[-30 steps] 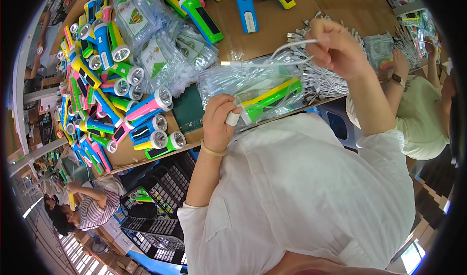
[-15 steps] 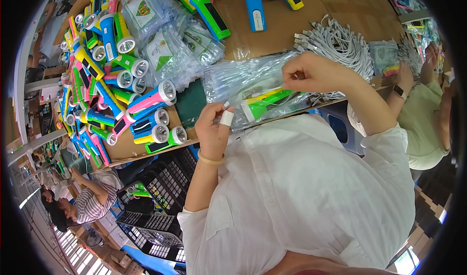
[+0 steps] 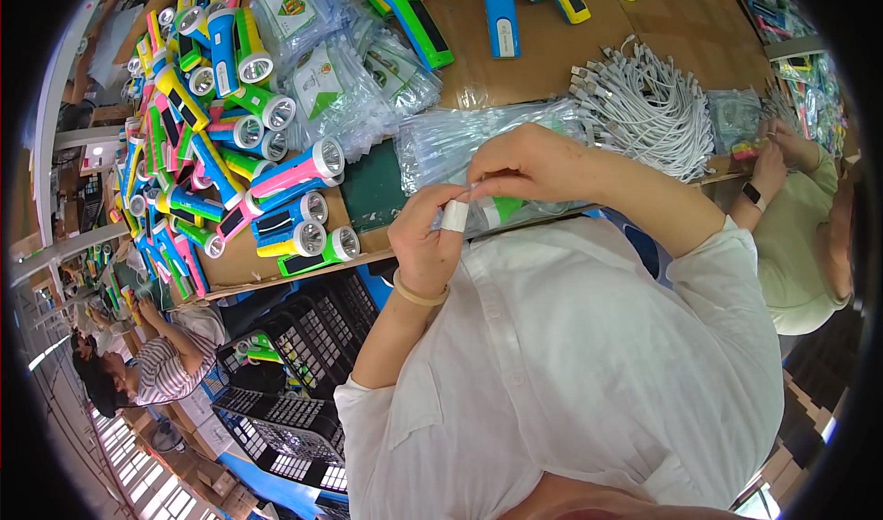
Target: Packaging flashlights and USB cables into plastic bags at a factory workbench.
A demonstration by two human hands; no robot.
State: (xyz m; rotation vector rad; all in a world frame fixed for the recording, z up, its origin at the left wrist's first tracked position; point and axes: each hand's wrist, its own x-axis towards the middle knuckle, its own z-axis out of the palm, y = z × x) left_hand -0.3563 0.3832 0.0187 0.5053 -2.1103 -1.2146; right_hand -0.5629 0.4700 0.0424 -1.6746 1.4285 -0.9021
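Observation:
My left hand [image 3: 426, 242], with a white wrap [image 3: 454, 215] on one finger, is closed at the near edge of the table, its fingertips pinching the end of a clear plastic bag. My right hand [image 3: 532, 166] reaches across the bag and pinches the same end, fingertips against those of the left. Inside the bag is a green and white flashlight [image 3: 504, 209], mostly hidden below my right hand. Behind the hands lies a stack of clear plastic bags [image 3: 432, 148].
Many coloured flashlights [image 3: 225, 152] pile up at left. Printed packets [image 3: 322, 83] lie beside them, white cables [image 3: 648, 111] at right. More flashlights [image 3: 499, 14] lie at the back. Black crates [image 3: 294, 373] stand below the table edge. A co-worker [image 3: 800, 235] works at right, another person [image 3: 166, 364] at far left.
My right hand has moved left and down to meet my left hand at the bag's end, covering most of the flashlight. The view has shifted slightly.

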